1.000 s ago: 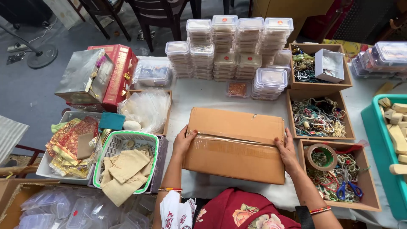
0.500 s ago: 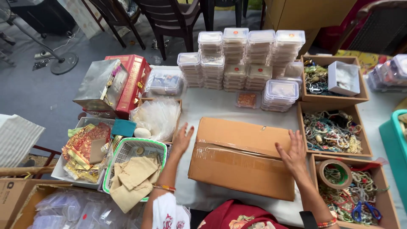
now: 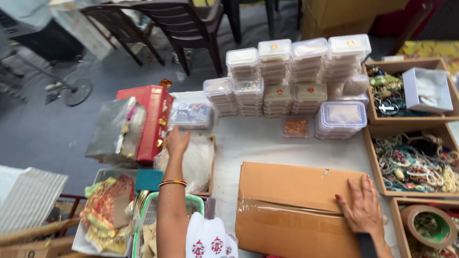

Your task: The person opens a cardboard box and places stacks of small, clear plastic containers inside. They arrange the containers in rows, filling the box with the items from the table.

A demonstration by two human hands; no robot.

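A flat brown cardboard box (image 3: 287,200) with clear tape along its front lies on the white-covered table (image 3: 258,141). My right hand (image 3: 363,208) rests flat on its right part, fingers spread. My left hand (image 3: 177,142) reaches forward to the left, fingers apart, over a clear bag of white material (image 3: 198,165), close to a red box (image 3: 153,122) and a clear lidded container (image 3: 192,114). It holds nothing. Bangles ring my left wrist.
Stacks of clear plastic lidded containers (image 3: 296,71) stand at the back of the table. Cardboard trays of beads and necklaces (image 3: 416,162) line the right side, one with a tape roll (image 3: 428,224). A green basket (image 3: 148,224) and a tray of red-gold pouches (image 3: 107,212) sit at left. Chairs (image 3: 177,24) stand behind.
My left hand has left the cardboard box and stretched forward to the left toward the red box and clear bag. My right hand stays on the box. The view has shifted left.
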